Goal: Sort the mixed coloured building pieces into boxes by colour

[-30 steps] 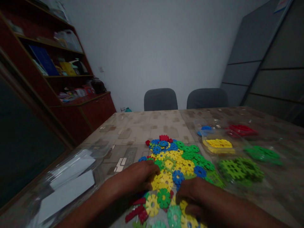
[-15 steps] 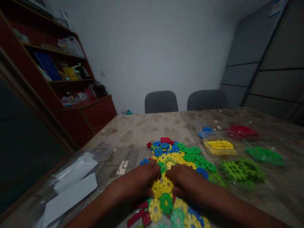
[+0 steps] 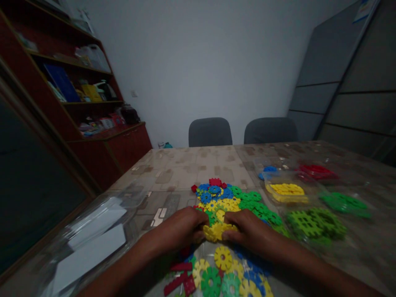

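Head view shows, at left, flat white rectangular cards (image 3: 89,259) near the left forearm, which slants inward to the left hand (image 3: 188,222), knuckles up, fingers and thumb pinching one end of a bunch of yellow toothed plastic discs (image 3: 217,232). That bunch sits between both hands, over the table's multicoloured plastic pieces (image 3: 211,281), while the right hand (image 3: 247,225) pinches its other end, forearm running down rightward, with light-green square lattice plastic pieces (image 3: 315,221) beyond.

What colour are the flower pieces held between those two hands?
Yellow. The pieces between the left hand and right hand show best in the head view.
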{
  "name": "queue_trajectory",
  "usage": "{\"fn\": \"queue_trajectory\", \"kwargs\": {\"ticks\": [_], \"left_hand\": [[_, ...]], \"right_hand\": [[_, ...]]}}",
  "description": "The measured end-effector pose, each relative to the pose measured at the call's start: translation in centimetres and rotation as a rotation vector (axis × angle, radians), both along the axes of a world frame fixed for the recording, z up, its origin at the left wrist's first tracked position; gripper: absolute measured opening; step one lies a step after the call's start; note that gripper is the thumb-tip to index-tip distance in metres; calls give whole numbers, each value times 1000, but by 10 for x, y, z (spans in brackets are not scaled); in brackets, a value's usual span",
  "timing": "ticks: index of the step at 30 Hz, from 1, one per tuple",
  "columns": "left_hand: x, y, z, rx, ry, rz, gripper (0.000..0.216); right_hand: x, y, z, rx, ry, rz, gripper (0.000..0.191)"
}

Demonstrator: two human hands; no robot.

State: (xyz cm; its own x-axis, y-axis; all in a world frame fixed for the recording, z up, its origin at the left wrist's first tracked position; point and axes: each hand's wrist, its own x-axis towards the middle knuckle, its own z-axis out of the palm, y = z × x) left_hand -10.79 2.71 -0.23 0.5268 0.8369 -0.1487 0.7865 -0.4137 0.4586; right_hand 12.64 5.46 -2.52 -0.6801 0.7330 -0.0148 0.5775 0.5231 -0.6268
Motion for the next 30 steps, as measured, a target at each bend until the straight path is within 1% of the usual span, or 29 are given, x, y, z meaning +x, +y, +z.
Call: {"fn": "queue_trajectory", "kwargs": {"ticks": [4, 6, 9, 11, 13, 16, 20, 22, 26, 28, 30], "left_hand": [[4, -4, 7, -21, -14, 34, 5], [7, -7, 9, -44, -52, 42, 9], [10, -9, 9, -43, -73, 104, 15], [10, -8, 7, -28, -60, 139, 15], [10, -8, 4, -22, -58, 156, 14], [14, -8, 1, -28, -57, 165, 11], [20, -11, 0, -42, -49, 166, 16], [21, -12, 0, -51, -57, 165, 16], [9, -8, 4, -152, -71, 111, 11], [0, -5, 7, -180, -63, 100, 9], [-6, -2, 9, -180, -53, 110, 9]], "right_hand": [[-1, -2, -3, 5, 35, -29, 7], [-2, -5, -4, -64, 108, -4, 6], [-3, -7, -5, -251, 235, 83, 16], [-4, -8, -5, -293, 295, 115, 26], [-4, -8, -5, -278, 320, 114, 32], [-7, -9, -6, -262, 295, 101, 36], [-10, -11, -9, -116, 249, 98, 33], [-9, -11, -9, -79, 224, 93, 29], [-6, -11, -3, -23, 117, 46, 10], [-3, -10, 3, -18, 62, 52, 8], [1, -11, 8, -67, 19, 98, 10]]}}
